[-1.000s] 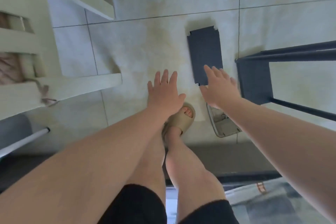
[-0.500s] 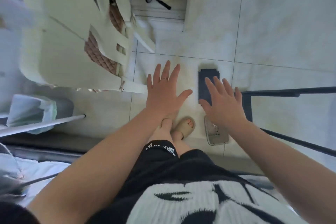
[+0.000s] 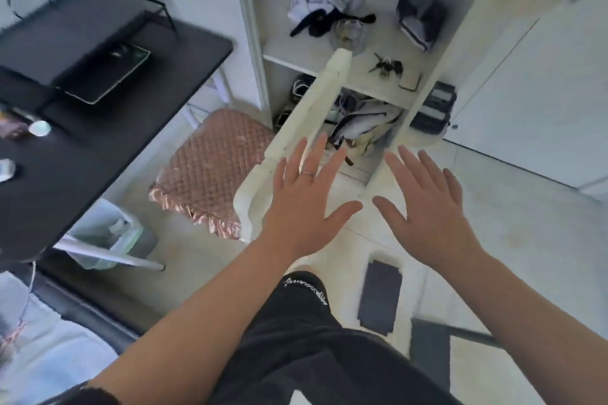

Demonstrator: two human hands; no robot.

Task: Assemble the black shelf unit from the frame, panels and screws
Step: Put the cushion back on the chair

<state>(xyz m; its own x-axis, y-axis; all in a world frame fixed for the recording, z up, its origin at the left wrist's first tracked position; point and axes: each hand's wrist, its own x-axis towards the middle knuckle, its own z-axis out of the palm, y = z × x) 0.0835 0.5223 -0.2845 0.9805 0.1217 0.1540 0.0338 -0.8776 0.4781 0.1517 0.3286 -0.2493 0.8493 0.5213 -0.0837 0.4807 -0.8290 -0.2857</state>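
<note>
Black panel (image 3: 380, 296) now between the forearms, left hand (image 3: 306, 204) and right hand (image 3: 427, 210) still spread flat, holding nothing

Both bare arms reach forward from the lower corners of the view and converge toward the middle. The left hand (image 3: 304, 207) is held palm down, its fingers straight and slightly spread, the thumb splayed to the right. The right hand (image 3: 427, 210) mirrors it just beside, back up, fingers straight and fanned. The two thumb tips point at each other, near but apart.
</note>
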